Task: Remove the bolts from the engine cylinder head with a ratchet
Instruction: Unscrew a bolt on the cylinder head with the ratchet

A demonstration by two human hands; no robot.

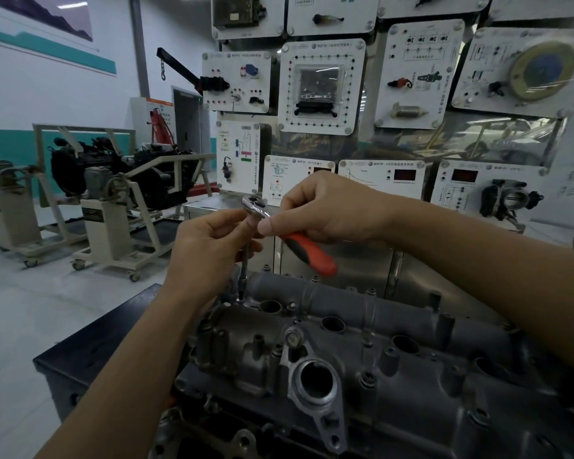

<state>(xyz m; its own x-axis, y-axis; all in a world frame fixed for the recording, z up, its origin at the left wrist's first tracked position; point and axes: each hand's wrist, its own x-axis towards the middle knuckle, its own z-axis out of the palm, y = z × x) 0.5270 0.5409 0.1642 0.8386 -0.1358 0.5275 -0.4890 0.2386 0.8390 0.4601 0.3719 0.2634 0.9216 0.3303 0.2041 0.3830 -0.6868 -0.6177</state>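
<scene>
Fingers (pixel 227 216) of the left hand (pixel 212 250) pinch the extension bar (pixel 245 264); the right hand (pixel 328 207) grips the ratchet (pixel 307 248). The bar's tip sits on a bolt (pixel 240 298) at the cylinder head's (pixel 345 362) far corner, where a tilt could slip it off.

Extension bar (pixel 245 260): top hidden behind fingers of left hand (pixel 209 246). Ratchet (pixel 307 251): mid-handle hidden under fingers of right hand (pixel 328 207). Cylinder head (pixel 345 359): cropped by edge, well below fingers.

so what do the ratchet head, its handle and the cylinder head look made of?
The ratchet head: looks like polished chromed steel, by its bright glints. The ratchet handle: red and black moulded grip, matte, probably rubber or plastic. The cylinder head: dull grey cast metal, likely aluminium; grainy surface, brighter machined port rim.
</scene>
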